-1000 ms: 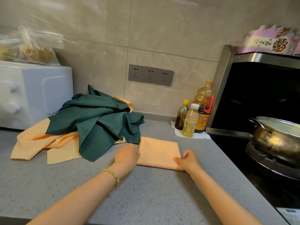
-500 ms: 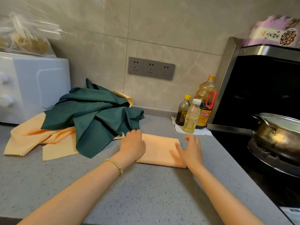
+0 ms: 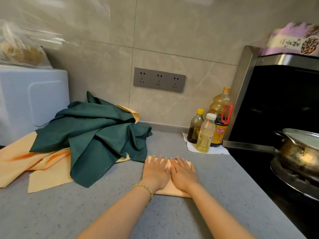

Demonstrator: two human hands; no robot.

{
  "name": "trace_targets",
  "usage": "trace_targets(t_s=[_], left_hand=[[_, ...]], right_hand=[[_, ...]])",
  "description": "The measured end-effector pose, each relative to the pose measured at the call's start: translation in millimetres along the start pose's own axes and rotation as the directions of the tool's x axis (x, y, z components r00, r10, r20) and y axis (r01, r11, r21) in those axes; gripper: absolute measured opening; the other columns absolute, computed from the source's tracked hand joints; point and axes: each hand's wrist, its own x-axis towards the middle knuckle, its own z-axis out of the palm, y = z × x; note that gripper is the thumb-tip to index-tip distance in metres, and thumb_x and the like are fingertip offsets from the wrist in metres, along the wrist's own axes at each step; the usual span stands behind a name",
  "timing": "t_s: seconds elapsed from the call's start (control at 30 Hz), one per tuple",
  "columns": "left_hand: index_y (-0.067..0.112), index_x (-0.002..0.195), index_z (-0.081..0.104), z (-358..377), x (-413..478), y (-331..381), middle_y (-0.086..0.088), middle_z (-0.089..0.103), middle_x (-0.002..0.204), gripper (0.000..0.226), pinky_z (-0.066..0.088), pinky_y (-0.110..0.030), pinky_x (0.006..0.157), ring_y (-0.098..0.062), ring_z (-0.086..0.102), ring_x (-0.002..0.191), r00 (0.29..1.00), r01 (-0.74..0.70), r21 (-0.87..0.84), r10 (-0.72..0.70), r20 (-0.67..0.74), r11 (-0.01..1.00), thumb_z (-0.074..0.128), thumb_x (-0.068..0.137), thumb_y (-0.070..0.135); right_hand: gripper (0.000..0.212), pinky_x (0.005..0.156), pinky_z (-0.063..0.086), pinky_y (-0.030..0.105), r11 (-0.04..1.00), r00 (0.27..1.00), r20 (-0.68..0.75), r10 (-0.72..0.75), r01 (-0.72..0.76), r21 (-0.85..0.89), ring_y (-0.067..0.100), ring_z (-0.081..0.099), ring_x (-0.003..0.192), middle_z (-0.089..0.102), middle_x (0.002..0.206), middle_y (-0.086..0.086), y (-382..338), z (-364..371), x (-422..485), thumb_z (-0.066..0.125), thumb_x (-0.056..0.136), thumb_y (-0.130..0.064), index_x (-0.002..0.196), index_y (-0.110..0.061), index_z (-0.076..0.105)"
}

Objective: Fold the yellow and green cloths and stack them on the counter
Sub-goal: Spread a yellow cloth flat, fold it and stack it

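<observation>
A folded yellow cloth lies flat on the grey counter, mostly covered by my hands. My left hand and my right hand press side by side on top of it, fingers straight and flat. To the left sits a heap of unfolded cloths: dark green cloths draped over loose yellow cloths. The heap's near green edge ends just left of my left hand.
A white appliance stands at the back left with a plastic bag on top. Three oil bottles stand at the back right. A black hob with a steel pot borders the counter on the right.
My hands left the cloth's left and right edges and came together on its top, now pressing flat with straight fingers. The cloth looks narrower than a second ago.
</observation>
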Motion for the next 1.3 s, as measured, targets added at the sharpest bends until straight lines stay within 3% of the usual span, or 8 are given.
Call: trace_targets(t_s=[0.33,0.43,0.5,0.57,0.83,1.0,1.17,1.3], left_hand=[[0.024,0.153,-0.001,4.7,-66.5,-2.0,0.002,-0.003,0.161,0.054,-0.008,-0.044,0.118,-0.024,-0.009,0.147,1.0,-0.03,0.026,0.03,0.004,0.999,0.012,0.103,0.039],[0.025,0.153,0.0,4.0,-84.8,-5.0,0.004,-0.003,0.161,0.055,-0.009,-0.043,0.118,-0.022,-0.01,0.147,0.999,-0.039,0.011,0.039,0.001,0.999,0.014,0.103,0.04],[0.025,0.154,0.001,1.3,-85.5,-5.2,0.003,-0.001,0.161,0.055,-0.008,-0.044,0.118,-0.022,-0.009,0.147,0.999,-0.032,0.011,0.032,-0.001,0.999,0.016,0.102,0.041],[0.025,0.154,0.002,-0.3,-84.7,-4.6,0.003,0.002,0.161,0.056,-0.007,-0.045,0.119,-0.023,-0.007,0.147,1.0,-0.031,0.011,0.031,0.0,0.999,0.017,0.102,0.041],[0.024,0.154,0.003,-1.5,-85.3,-3.6,0.002,0.003,0.161,0.056,-0.007,-0.045,0.118,-0.024,-0.005,0.147,1.0,-0.018,0.015,0.018,-0.018,1.0,0.018,0.102,0.04],[0.024,0.154,0.001,-2.8,-87.2,-4.0,0.0,0.001,0.161,0.056,-0.007,-0.045,0.118,-0.025,-0.006,0.147,1.0,-0.002,0.022,0.003,-0.02,1.0,0.017,0.102,0.04],[0.023,0.154,-0.001,-1.0,-87.1,-2.8,-0.002,-0.001,0.161,0.057,-0.008,-0.046,0.119,-0.027,-0.007,0.147,1.0,0.019,0.03,-0.018,-0.018,0.999,0.016,0.102,0.04],[0.022,0.154,-0.001,-1.4,-86.9,-1.8,-0.005,-0.002,0.161,0.057,-0.008,-0.046,0.118,-0.03,-0.007,0.147,0.998,0.048,0.056,-0.046,-0.029,0.997,0.016,0.102,0.04]], right_hand=[[0.051,0.117,-0.008,0.043,1.0,0.998,0.048,-0.029,0.029,-0.005,0.017,-0.006,0.146,-0.003,0.16,-0.001,-17.0,4.1,-70.9,0.012,0.102,-0.039,0.152,-0.03,0.003],[0.047,0.117,0.003,0.038,0.995,0.995,-0.032,-0.09,0.091,0.034,0.016,0.015,0.142,0.021,0.155,-0.001,-11.3,-0.7,-79.6,0.021,0.102,-0.034,0.149,-0.026,0.022],[0.034,0.109,0.023,0.031,0.986,0.989,-0.105,-0.103,0.116,0.122,0.015,0.036,0.128,0.044,0.134,-0.004,-0.9,-9.7,-67.8,0.032,0.101,-0.027,0.132,-0.023,0.046],[0.018,0.098,0.035,0.029,0.975,0.991,-0.123,-0.056,0.081,0.207,0.014,0.043,0.117,0.047,0.112,-0.009,10.7,-17.9,-56.4,0.042,0.098,-0.026,0.11,-0.024,0.055],[0.02,0.091,0.031,0.027,0.98,0.994,-0.111,0.024,-0.002,0.2,0.013,0.037,0.106,0.047,0.106,-0.004,31.9,-16.7,-46.4,0.042,0.097,-0.036,0.097,-0.019,0.053],[0.009,0.078,0.031,0.024,0.972,0.945,-0.327,0.014,0.063,0.226,0.011,0.042,0.097,0.051,0.092,-0.008,27.1,-14.0,-45.2,0.057,0.091,-0.028,0.086,-0.021,0.057],[0.007,0.064,0.045,0.029,0.947,0.946,-0.317,0.07,0.037,0.32,0.012,0.054,0.072,0.057,0.073,-0.006,23.8,-13.5,-46.1,0.06,0.09,-0.027,0.086,-0.021,0.058],[0.008,0.052,0.034,0.021,0.955,0.941,-0.334,0.059,0.045,0.294,0.007,0.049,0.064,0.056,0.069,-0.006,21.1,-14.0,-46.4,0.06,0.09,-0.027,0.085,-0.022,0.057]])
